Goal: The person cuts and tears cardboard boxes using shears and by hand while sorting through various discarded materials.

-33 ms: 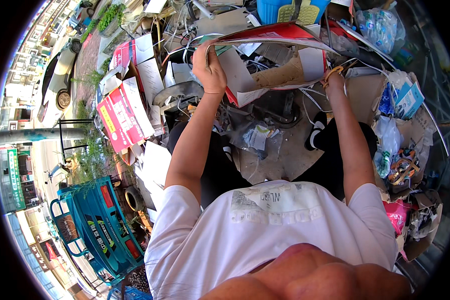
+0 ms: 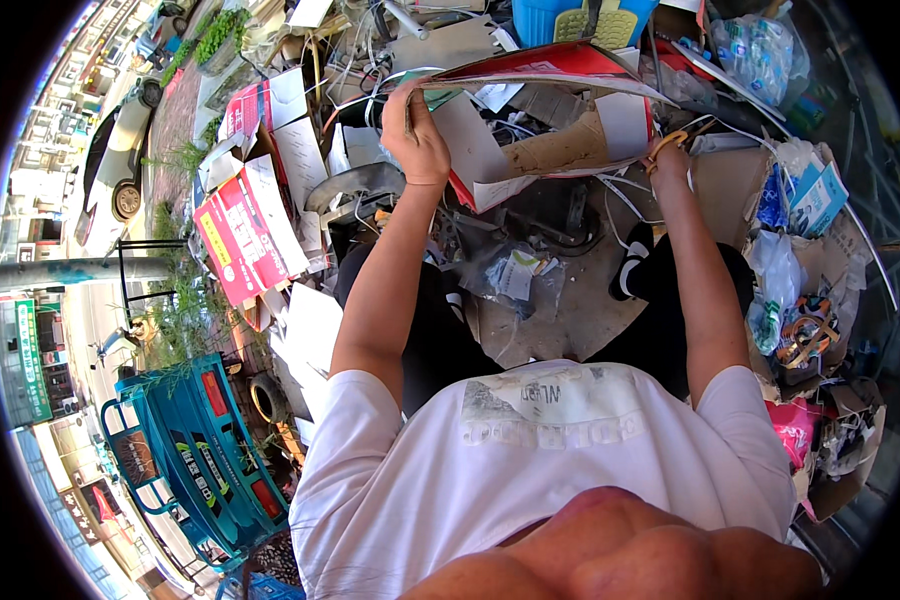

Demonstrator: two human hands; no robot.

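Note:
An opened-out cardboard box [image 2: 555,155], red and white outside with brown showing within, is held up in front of me, tilted, with its hollow facing me. My left hand [image 2: 416,135] grips the box's left edge, fingers closed on the board. At the box's right end, my right hand [image 2: 669,170] is closed around scissors [image 2: 667,142] with orange handles. Their dark blades point up and right, away from the board. Whether the right fingers also touch the box, I cannot tell. Below it, a clear plastic bag [image 2: 518,275] lies between my feet.
Flattened red-and-white cartons [image 2: 245,235] pile up at the left. A blue crate [image 2: 530,22] stands at the far side. Bagged plastic bottles [image 2: 755,60] sit far right, and a carton of mixed scrap [image 2: 820,260] is nearer. Beyond the left-hand pile is a teal cargo tricycle [image 2: 195,460].

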